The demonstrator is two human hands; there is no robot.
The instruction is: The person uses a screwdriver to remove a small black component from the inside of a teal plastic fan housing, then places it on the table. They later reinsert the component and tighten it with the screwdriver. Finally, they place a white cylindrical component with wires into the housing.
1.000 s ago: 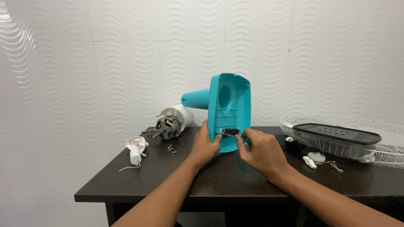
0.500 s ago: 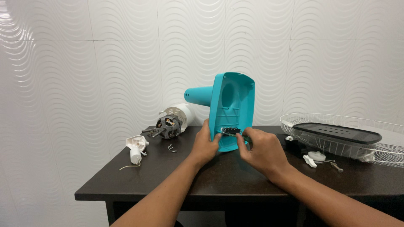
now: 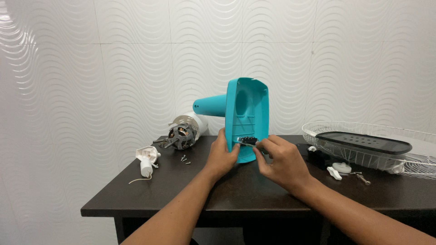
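**Teal fan base stood on edge, both hands at its open underside**

The dark wooden table (image 3: 254, 195) ran across the whole view, set against a white wall of wavy tiles (image 3: 113, 68). At the right end lay the white wire fan guard (image 3: 408, 156), with a flat black perforated panel (image 3: 363, 142) resting inside it. And there at centre stage was the teal plastic base housing (image 3: 250, 109), tipped up on its edge on the table, hollow side facing the camera, its tapered neck pointing off to the left!

The left hand (image 3: 222, 156) was clamped on the housing's lower left rim, thumb inside, fingers wrapped behind. The right hand (image 3: 281, 161) came in from the right, fingertips pinched together on a small black switch block (image 3: 246, 141) sitting inside the hollow, low down.

Behind and left of the housing lay the fan motor (image 3: 184, 131), copper windings showing. Further left, a small white plastic part (image 3: 146, 159) trailing a thin wire. Between the two, a few loose screws (image 3: 185, 159). Just right of the right hand sat a white knob (image 3: 341, 167).
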